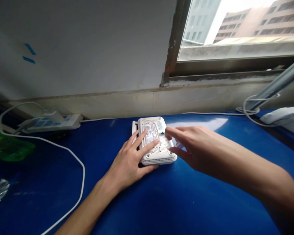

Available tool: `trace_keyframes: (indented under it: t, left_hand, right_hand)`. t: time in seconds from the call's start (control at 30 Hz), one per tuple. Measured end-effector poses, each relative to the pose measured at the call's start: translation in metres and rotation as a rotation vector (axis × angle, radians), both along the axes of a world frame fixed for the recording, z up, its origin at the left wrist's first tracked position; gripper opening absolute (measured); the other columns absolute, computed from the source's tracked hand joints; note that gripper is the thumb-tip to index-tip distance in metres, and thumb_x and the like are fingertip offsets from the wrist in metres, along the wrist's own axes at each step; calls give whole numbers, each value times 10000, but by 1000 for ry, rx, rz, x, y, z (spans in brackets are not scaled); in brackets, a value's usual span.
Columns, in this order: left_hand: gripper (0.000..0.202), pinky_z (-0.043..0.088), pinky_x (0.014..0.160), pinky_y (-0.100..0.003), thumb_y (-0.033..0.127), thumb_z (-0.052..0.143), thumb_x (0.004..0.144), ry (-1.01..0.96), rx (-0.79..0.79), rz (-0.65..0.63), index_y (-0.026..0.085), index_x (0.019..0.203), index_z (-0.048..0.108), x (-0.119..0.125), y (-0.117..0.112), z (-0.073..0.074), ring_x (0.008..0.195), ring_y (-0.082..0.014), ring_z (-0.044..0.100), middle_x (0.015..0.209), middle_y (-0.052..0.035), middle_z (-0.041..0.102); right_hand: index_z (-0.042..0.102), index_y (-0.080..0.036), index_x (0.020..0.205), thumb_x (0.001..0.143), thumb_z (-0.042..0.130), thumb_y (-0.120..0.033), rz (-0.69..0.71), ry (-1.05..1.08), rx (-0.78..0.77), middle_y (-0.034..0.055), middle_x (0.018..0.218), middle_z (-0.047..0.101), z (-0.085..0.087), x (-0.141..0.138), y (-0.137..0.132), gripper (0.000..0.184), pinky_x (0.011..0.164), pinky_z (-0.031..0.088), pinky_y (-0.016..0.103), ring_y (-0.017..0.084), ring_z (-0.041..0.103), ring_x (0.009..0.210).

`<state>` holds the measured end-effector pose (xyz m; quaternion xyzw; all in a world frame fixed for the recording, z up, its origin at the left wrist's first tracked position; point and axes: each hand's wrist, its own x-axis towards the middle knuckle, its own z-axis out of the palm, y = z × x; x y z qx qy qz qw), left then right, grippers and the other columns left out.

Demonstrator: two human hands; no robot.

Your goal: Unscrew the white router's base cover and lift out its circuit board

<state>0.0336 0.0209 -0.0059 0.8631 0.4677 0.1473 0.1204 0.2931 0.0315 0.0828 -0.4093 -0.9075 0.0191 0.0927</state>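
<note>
**Open left hand (128, 156) lying flat on upturned white perforated plastic router (165, 156)**

The fingers are spread, pressing without gripping, while the right hand (186, 143) is hovering half-open at the router's edge, contact unclear. An uneven press risks skidding it across the glossy blue tabletop (210, 202).

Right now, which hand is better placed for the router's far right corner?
Probably your right hand: its fingertips are at that white router's corner; your left hand lies over the label.

White router (160, 156) — dotted vent pattern; glossy blue tabletop (186, 202); white power strip (63, 122), blue panels.
</note>
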Motion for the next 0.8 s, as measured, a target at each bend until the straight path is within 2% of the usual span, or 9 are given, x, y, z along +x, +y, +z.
trace_keyframes:
  t: [0.07, 0.13, 0.17, 0.27, 0.37, 0.47, 0.63, 0.7, 0.8]
  left_hand:
    - [780, 360, 1266, -625, 521, 770, 932, 1, -2, 0, 504, 1620, 401, 0, 0, 0, 1643, -378, 200, 1793, 24, 214]
    - [786, 363, 1264, -624, 520, 770, 933, 0, -4, -1, 508, 1622, 393, 0, -1, 1, 1644, -377, 198, 1794, 24, 209]
    - [788, 362, 1265, -624, 517, 772, 932, -1, -2, -2, 507, 1623, 393, 0, -1, 1, 1644, -378, 197, 1794, 24, 207]
    - [776, 347, 1275, -621, 502, 777, 931, -10, 13, -11, 486, 1618, 417, 0, -1, 0, 1644, -379, 194, 1792, 19, 216]
    - [776, 346, 1277, -623, 496, 775, 933, -19, 17, -21, 471, 1622, 419, -1, -1, -1, 1639, -385, 209, 1786, 12, 239]
    - [787, 346, 1276, -629, 492, 780, 929, -23, 18, -25, 477, 1624, 411, -1, -1, -1, 1635, -393, 218, 1791, 15, 221]
    - [785, 361, 1265, -635, 498, 783, 928, -19, 21, -14, 496, 1619, 409, -1, -1, 0, 1633, -399, 221, 1791, 25, 219]
    - [783, 355, 1268, -636, 503, 783, 927, -19, 24, -19, 491, 1618, 414, 0, -1, 0, 1632, -402, 222, 1792, 21, 215]
    - [780, 342, 1277, -629, 500, 779, 932, -24, 30, -26, 479, 1621, 415, 0, 0, 0, 1635, -395, 215, 1793, 16, 211]
  right_hand:
    - [584, -250, 1057, 1012, 644, -300, -41, -16, 13, 8, 803, 681, -2, -4, 2, 90, 548, 281, 300, 164, 582, 610]
    - [591, -243, 1095, 1042, 588, -281, -37, 4, -7, 9, 810, 682, -5, -8, 3, 65, 551, 309, 292, 156, 576, 601]
    - [594, -243, 1153, 1038, 572, -231, -21, 28, -17, 17, 852, 696, -5, -9, 4, 118, 565, 338, 283, 156, 594, 628]
    - [540, -268, 1372, 951, 568, -65, 51, 91, -32, 56, 1066, 721, -3, -8, 2, 469, 646, 426, 264, 174, 671, 802]
    - [496, -288, 1465, 886, 566, -12, 106, 102, -27, 75, 1167, 703, 1, -5, -4, 645, 680, 464, 263, 177, 691, 844]
    - [530, -287, 1443, 879, 583, -25, 83, 100, -13, 73, 1143, 708, 4, -7, -7, 624, 677, 467, 264, 170, 690, 794]
    - [602, -234, 1207, 1006, 567, -160, -19, 98, -51, 44, 933, 706, 2, -15, 1, 216, 617, 408, 272, 180, 654, 730]
    - [572, -235, 1257, 1004, 537, -120, -10, 106, -65, 55, 993, 696, 1, -15, 3, 281, 619, 407, 272, 182, 656, 764]
    - [501, -269, 1395, 919, 553, -23, 39, 109, -66, 60, 1112, 658, 3, -9, 1, 539, 664, 439, 269, 173, 660, 813]
